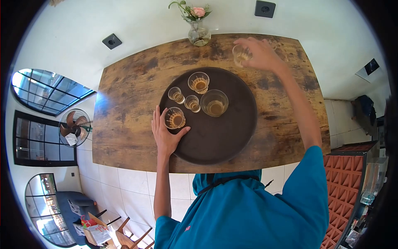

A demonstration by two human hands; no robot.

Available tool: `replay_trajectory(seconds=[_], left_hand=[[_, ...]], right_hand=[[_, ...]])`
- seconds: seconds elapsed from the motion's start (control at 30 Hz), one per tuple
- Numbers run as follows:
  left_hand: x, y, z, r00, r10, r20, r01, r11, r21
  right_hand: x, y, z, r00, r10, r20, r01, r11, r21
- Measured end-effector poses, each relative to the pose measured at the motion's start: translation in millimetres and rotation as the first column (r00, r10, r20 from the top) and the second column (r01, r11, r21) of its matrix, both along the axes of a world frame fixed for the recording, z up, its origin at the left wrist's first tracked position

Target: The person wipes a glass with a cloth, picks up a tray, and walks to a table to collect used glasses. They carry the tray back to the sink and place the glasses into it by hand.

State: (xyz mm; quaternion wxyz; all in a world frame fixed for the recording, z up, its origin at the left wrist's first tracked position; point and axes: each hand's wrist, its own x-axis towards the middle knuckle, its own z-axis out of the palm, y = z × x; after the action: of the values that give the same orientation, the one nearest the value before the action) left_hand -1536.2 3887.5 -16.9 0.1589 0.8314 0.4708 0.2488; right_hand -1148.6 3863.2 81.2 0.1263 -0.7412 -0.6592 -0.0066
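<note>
In the head view, a small clear drinking glass [241, 54] is held closed in the right hand [260, 54] above the far edge of the worn wooden table [124, 124], beyond the round dark tray [232, 137]. The left hand [166, 135] is laid open around another small glass of amber liquid [175, 118] on the tray. Four more glasses are grouped nearby. The held glass is judged light, rigid, smooth and breakable; its side wall is best gripped.

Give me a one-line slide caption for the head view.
Left hand steadies a glass on the round tray while the right hand lifts another glass above the wooden table.
</note>
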Motion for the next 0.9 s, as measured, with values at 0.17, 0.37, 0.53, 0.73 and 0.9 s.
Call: replay_trajectory(seconds=[0.17,0.37,0.53,0.73,0.9], left_hand=[[3,-5,1,1.000,0.029,-0.010,-0.030,1.000,-0.008],[4,-13,1,0.999,0.042,0.030,-0.041,0.999,-0.020],[5,-14,3,0.997,0.052,0.055,-0.051,0.998,-0.030],[4,-12,3,0.991,0.050,0.120,-0.042,0.997,-0.063],[3,-10,3,0.993,0.064,0.097,-0.059,0.997,-0.057]], right_hand=[[-44,-17,-16,0.961,0.204,-0.186,-0.208,0.978,-0.002],[-53,-21,-33,0.946,0.200,-0.255,-0.244,0.958,-0.151],[13,-12,-28,0.913,0.331,-0.237,-0.298,0.940,0.165],[133,-2,-73,0.927,-0.316,-0.204,0.363,0.894,0.262],[136,-3,-101,0.903,-0.250,-0.350,0.335,0.920,0.205]])
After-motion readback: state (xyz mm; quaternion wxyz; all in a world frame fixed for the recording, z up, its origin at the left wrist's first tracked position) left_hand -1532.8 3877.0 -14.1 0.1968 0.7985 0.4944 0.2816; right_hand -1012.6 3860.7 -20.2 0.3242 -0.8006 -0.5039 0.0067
